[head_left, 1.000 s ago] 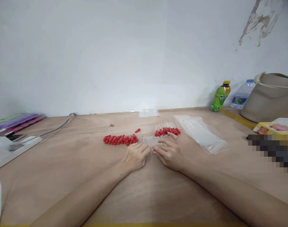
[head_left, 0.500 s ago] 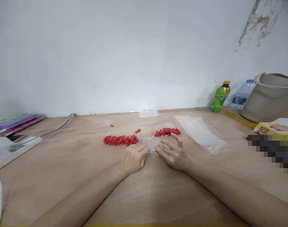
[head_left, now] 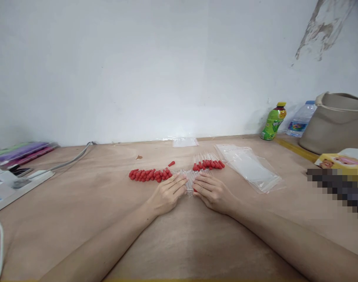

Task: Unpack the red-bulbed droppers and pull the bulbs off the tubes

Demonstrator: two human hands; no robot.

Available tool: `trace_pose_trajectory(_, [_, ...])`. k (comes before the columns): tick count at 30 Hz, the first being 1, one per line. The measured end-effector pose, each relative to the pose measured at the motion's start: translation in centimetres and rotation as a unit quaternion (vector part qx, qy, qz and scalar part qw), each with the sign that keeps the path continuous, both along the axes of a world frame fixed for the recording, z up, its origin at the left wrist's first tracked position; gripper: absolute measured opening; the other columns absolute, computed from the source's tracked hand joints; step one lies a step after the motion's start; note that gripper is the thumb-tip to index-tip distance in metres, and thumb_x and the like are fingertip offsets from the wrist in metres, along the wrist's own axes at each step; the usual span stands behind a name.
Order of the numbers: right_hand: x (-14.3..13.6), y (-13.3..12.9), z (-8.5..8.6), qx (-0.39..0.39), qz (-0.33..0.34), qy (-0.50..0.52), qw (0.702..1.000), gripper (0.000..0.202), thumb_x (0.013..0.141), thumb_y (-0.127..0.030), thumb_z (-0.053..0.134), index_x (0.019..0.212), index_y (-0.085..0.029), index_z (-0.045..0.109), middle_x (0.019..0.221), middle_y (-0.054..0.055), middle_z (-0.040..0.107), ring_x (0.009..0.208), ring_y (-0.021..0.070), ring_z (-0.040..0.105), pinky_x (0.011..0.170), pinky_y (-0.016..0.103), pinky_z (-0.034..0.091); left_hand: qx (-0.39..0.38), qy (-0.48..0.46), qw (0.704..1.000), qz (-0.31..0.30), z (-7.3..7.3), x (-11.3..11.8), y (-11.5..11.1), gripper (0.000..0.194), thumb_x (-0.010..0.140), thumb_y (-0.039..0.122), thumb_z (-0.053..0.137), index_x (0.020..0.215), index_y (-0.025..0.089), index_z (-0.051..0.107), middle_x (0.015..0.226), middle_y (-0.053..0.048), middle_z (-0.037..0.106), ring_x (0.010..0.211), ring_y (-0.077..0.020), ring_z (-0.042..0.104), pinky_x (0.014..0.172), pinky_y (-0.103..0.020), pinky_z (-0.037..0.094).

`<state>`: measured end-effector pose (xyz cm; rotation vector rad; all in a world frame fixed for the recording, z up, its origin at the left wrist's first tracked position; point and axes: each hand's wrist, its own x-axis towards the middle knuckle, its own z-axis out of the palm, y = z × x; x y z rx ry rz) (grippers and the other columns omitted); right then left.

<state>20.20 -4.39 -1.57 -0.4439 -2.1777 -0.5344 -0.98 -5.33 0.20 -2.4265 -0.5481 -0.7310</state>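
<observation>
Clear thin tubes lie side by side on the wooden table, partly covered by both hands. My left hand rests over their left part, fingers together and bent. Over the right part lies my right hand, its fingers pressed together, with a bit of red showing at its fingertips. What either hand pinches is too small to name. A row of red rubber bulbs sits beyond my left hand, and one loose red bulb lies apart. Behind my right hand are red-bulbed droppers with clear tips pointing away.
Clear plastic bags lie at the right, another bag by the wall. Farther right stand a green bottle, a water bottle and a grey bucket. At the left are a power strip, cables and coloured packs.
My right hand's raised fingers have come down and together over the tubes. My left hand's fingers have reached slightly forward and now cover more of them.
</observation>
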Motion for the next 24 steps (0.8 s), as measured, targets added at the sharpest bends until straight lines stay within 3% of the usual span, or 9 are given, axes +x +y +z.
trace_pose_trajectory(6, [0.5, -0.1, -0.2, 0.02, 0.003, -0.017, 1.0, 0.016, 0.084, -0.016, 0.049, 0.092, -0.016, 0.063, 0.095, 0.007, 0.067, 0.097, 0.0171, 0.059, 0.094, 0.038, 0.046, -0.015, -0.02, 1.0, -0.009, -0.3, -0.4, -0.1, 0.021, 0.084, 0.008, 0.041, 0.096, 0.012, 0.058, 0.109, -0.01, 0.063, 0.11, -0.0179, 0.054, 0.098, -0.039, 0.044])
trace_pose_trajectory(9, [2.6, 0.4, 0.0, 0.006, -0.039, 0.002, 0.999, 0.023, 0.085, -0.011, 0.041, 0.091, -0.015, 0.064, 0.099, 0.008, 0.066, 0.102, 0.0179, 0.057, 0.092, 0.039, 0.046, -0.02, -0.079, 0.996, 0.028, -0.2, -2.4, -0.1, 0.022, 0.083, 0.006, 0.039, 0.092, 0.013, 0.059, 0.105, -0.009, 0.064, 0.107, -0.0184, 0.055, 0.094, -0.04, 0.046])
trace_pose_trajectory(12, [4.6, 1.1, 0.3, -0.022, -0.094, 0.078, 0.992, 0.019, 0.082, -0.014, 0.051, 0.097, -0.017, 0.063, 0.1, 0.007, 0.066, 0.099, 0.0183, 0.058, 0.089, 0.038, 0.046, -0.018, -0.12, 0.991, 0.053, 0.1, -4.1, -0.3, 0.017, 0.083, 0.008, 0.043, 0.09, 0.014, 0.058, 0.101, -0.009, 0.064, 0.102, -0.0192, 0.057, 0.09, -0.04, 0.047])
trace_pose_trajectory(17, [4.6, 1.7, 0.3, -0.065, -0.13, 0.128, 0.981, 0.023, 0.082, -0.025, 0.055, 0.104, -0.024, 0.061, 0.084, 0.005, 0.064, 0.075, 0.0155, 0.059, 0.067, 0.029, 0.048, -0.018, -0.156, 0.982, 0.102, -0.3, -4.2, -0.4, 0.02, 0.085, 0.015, 0.045, 0.1, 0.016, 0.058, 0.078, -0.005, 0.057, 0.07, -0.0125, 0.055, 0.061, -0.023, 0.047])
trace_pose_trajectory(21, [5.3, 2.4, 0.1, -0.16, -0.163, 0.21, 0.951, 0.023, 0.082, -0.031, 0.053, 0.1, -0.018, 0.058, 0.084, 0.006, 0.063, 0.07, 0.0156, 0.058, 0.061, 0.028, 0.047, -0.027, -0.154, 0.98, 0.127, -1.1, -3.7, 0.4, 0.038, 0.087, 0.009, 0.031, 0.121, 0.016, 0.046, 0.084, -0.006, 0.051, 0.072, -0.0118, 0.051, 0.061, -0.022, 0.046])
trace_pose_trajectory(24, [6.9, 3.4, 0.3, -0.199, -0.197, 0.27, 0.921, 0.018, 0.08, -0.032, 0.054, 0.089, -0.017, 0.058, 0.078, 0.004, 0.062, 0.059, 0.0133, 0.054, 0.055, 0.027, 0.045, -0.016, -0.169, 0.979, 0.115, -1.5, -3.3, 1.0, 0.039, 0.087, 0.008, 0.031, 0.123, 0.016, 0.044, 0.082, -0.004, 0.05, 0.072, -0.0114, 0.05, 0.062, -0.023, 0.046])
